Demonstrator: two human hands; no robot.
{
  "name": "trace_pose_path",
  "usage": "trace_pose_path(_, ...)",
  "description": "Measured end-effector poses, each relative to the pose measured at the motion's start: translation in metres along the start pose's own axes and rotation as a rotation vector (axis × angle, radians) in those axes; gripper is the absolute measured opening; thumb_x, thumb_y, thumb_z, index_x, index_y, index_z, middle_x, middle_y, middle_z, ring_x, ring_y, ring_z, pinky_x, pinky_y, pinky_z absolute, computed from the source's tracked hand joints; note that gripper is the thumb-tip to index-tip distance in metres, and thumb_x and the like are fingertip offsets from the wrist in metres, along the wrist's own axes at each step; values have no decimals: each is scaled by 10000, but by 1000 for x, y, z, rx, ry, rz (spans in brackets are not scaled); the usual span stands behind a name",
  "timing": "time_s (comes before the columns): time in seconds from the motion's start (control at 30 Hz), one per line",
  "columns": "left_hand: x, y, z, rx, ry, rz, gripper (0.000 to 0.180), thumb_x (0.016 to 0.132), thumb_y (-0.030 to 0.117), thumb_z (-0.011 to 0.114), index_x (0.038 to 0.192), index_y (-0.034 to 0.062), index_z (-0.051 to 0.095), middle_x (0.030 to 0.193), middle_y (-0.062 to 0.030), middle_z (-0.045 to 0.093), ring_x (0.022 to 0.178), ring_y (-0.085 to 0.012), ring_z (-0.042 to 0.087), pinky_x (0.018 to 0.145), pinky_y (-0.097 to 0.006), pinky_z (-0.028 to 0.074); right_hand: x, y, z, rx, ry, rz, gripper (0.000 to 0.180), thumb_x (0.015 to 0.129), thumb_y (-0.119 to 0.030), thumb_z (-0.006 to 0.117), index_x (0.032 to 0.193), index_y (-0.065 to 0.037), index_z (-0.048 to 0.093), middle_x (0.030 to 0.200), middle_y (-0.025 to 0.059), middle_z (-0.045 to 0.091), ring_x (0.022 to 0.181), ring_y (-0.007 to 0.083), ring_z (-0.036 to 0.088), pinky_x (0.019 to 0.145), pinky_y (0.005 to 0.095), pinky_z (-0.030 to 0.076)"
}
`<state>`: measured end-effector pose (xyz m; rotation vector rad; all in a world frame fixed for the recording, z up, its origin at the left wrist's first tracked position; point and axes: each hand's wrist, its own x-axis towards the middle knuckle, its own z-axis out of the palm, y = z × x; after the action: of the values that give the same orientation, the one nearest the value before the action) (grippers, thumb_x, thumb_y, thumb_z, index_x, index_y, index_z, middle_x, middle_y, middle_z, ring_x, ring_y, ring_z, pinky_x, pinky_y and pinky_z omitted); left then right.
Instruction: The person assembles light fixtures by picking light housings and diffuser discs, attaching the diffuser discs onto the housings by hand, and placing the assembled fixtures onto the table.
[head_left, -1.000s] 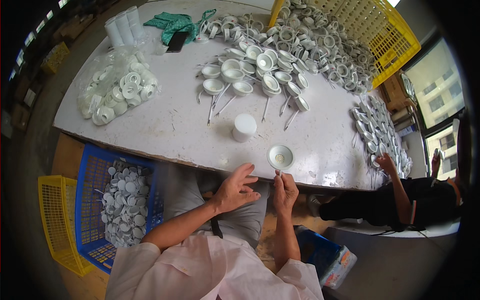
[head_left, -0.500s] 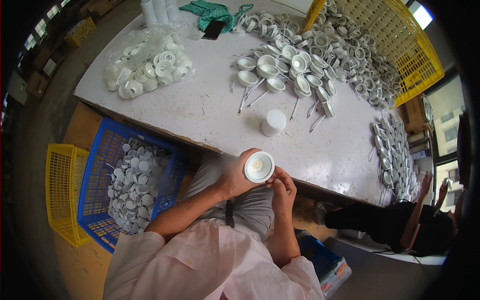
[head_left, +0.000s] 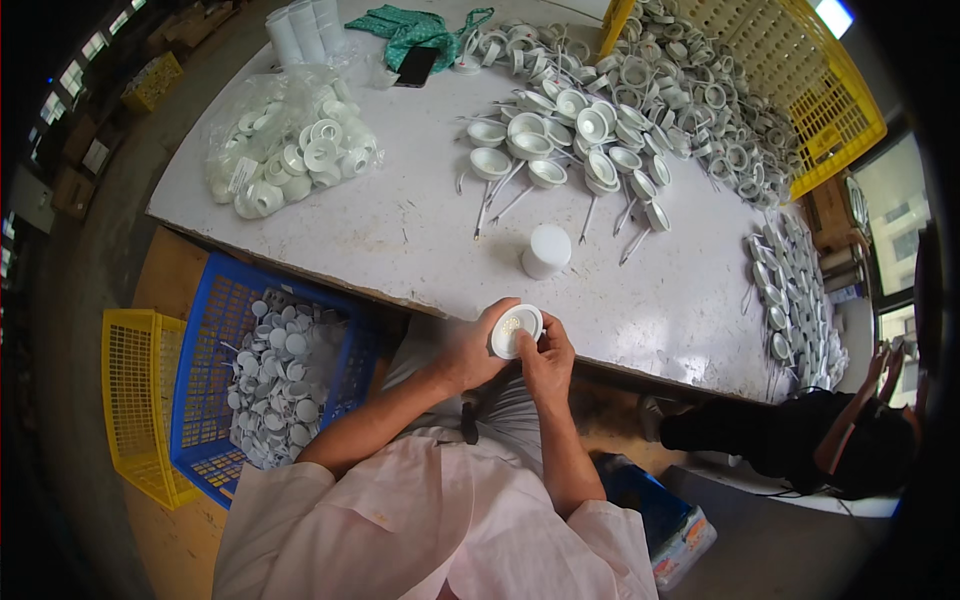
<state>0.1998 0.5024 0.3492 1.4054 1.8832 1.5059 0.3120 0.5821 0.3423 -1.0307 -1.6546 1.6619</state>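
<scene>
In front of my lap, by the table's near edge, I hold a white round LED downlight (head_left: 503, 324) with its open face up and small yellowish LEDs inside. My left hand (head_left: 472, 350) wraps round its left side. The fingers of my right hand (head_left: 550, 366) grip the opposite rim, and the thumb reaches over into the cup. Just beyond on the table stands a short white cylinder (head_left: 547, 252) with a flat round top. Farther back lies a cluster of similar white downlights (head_left: 547, 173) with their wires trailing.
A plastic bag (head_left: 290, 150) of white rings, a phone (head_left: 417, 67) and a green cloth (head_left: 405, 30) lie on the table (head_left: 400, 220). A heap of housings spills from a yellow crate (head_left: 835, 130). Left below stands a blue basket (head_left: 205, 370) of white parts. Another person (head_left: 780, 440) works at right.
My right hand has moved up onto the downlight, its thumb now inside the cup. The downlight has tilted slightly. The view has shifted a little.
</scene>
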Motion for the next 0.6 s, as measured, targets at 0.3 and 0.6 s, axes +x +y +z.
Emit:
trace_pose_path(0.3,7,-4,1,37,-43,-26,708,677,-14,721,1295,94,395,1056,-178,630,947,-320,641,787,-364,540,7,7,2,37,52,-75,271,825,-50,591,1085,21,571,961,89,622,867,133,573,768,265,471)
trace_pose_path(0.6,6,-5,3,-4,-114,-83,726,679,-33,688,1319,79,362,1122,-193,597,1008,-303,617,851,-362,512,6,7,-2,-92,83,-161,260,852,-48,564,1100,27,565,946,50,611,830,95,553,772,233,452)
